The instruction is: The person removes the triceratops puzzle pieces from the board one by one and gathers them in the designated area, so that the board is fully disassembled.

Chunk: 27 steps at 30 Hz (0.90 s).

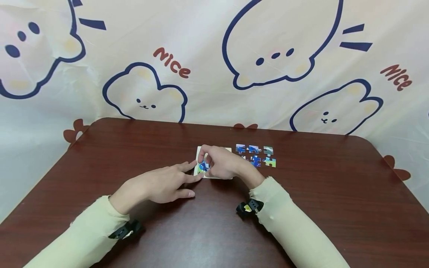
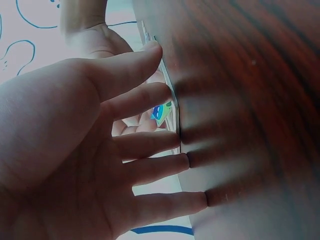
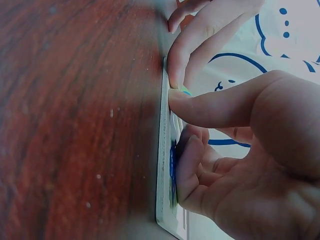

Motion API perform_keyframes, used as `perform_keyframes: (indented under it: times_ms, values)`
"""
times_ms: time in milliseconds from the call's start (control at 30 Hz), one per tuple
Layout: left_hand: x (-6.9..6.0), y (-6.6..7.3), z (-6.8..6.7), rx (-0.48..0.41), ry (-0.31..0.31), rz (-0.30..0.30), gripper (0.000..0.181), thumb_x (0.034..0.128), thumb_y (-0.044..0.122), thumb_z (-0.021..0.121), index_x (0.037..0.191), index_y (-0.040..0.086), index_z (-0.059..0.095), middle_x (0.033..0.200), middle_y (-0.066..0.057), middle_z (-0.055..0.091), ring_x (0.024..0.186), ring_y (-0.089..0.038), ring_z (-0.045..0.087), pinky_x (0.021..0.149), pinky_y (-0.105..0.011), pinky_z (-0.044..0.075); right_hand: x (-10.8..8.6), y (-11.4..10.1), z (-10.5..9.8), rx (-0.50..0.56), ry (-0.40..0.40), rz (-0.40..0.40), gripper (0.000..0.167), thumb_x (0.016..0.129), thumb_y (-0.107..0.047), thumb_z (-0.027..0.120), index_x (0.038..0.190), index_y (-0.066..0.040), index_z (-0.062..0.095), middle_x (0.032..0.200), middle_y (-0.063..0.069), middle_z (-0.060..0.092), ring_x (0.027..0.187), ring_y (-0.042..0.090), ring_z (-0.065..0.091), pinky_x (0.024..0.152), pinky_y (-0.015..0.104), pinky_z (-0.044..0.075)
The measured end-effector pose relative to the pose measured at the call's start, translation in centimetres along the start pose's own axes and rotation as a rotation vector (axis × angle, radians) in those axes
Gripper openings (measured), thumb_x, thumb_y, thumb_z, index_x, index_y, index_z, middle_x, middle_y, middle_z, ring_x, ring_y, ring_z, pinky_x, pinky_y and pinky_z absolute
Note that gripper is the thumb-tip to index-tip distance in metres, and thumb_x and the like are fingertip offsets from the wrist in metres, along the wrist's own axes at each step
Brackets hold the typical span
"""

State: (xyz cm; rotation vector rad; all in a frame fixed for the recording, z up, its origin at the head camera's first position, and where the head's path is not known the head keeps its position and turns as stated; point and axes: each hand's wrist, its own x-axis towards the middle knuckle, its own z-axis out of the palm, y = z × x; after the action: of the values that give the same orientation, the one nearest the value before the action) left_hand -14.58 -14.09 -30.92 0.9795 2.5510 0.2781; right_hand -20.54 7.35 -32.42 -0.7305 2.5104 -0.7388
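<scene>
A small white-rimmed puzzle board (image 1: 216, 178) lies flat on the table. Over it, my right hand (image 1: 222, 162) pinches a blue-and-green puzzle piece (image 1: 203, 167) between thumb and forefinger, at the board's left part. That puzzle piece (image 2: 161, 112) appears tilted in the left wrist view. The other right fingers are curled over the board, close above a blue patch (image 3: 173, 172). My left hand (image 1: 161, 183) has its fingers spread, two fingertips touching the board's left edge. Its thumb rests near the table. Much of the board is hidden under the right hand.
Several loose puzzle pieces (image 1: 255, 160) lie in two rows on the table just right of the board, partly behind the right hand. The dark brown table (image 1: 134, 149) ends at a printed cloth backdrop (image 1: 207, 93). Black wrist bands (image 1: 249, 207) sit at both sleeves.
</scene>
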Motion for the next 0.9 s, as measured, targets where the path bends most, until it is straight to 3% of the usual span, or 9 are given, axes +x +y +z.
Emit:
perform_keyframes:
  times_ms: [367,733,900]
  values:
    - [0.11,0.16,0.02,0.000,-0.004,-0.009,0.057,0.1063,0.038,0.065,0.159,0.023,0.050,0.173,-0.025,0.029,0.154,-0.045,0.043,0.119,-0.058,0.046,-0.07,0.08,0.07,0.009,0.011,0.028,0.040,0.093,-0.007,0.081,0.123,-0.016,0.057,0.099,0.009,0.062,0.082,0.022,0.059,0.074,0.032,0.049]
    - [0.06,0.04,0.01,-0.003,0.002,0.004,0.055,0.1064,0.037,0.065,0.158,0.021,0.051,0.174,-0.024,0.028,0.153,-0.044,0.045,0.118,-0.057,0.047,0.00,0.10,0.04,0.027,0.012,0.020,0.037,0.090,-0.009,0.084,0.118,-0.018,0.061,0.107,0.006,0.064,0.090,0.021,0.062,0.082,0.033,0.052]
    - [0.06,0.08,-0.02,-0.002,0.003,0.004,0.055,0.1065,0.037,0.065,0.158,0.022,0.052,0.173,-0.026,0.029,0.153,-0.045,0.045,0.118,-0.058,0.046,0.00,0.13,-0.01,0.047,0.031,0.036,0.039,0.088,-0.010,0.087,0.118,-0.015,0.063,0.094,0.006,0.061,0.079,0.018,0.056,0.072,0.030,0.047]
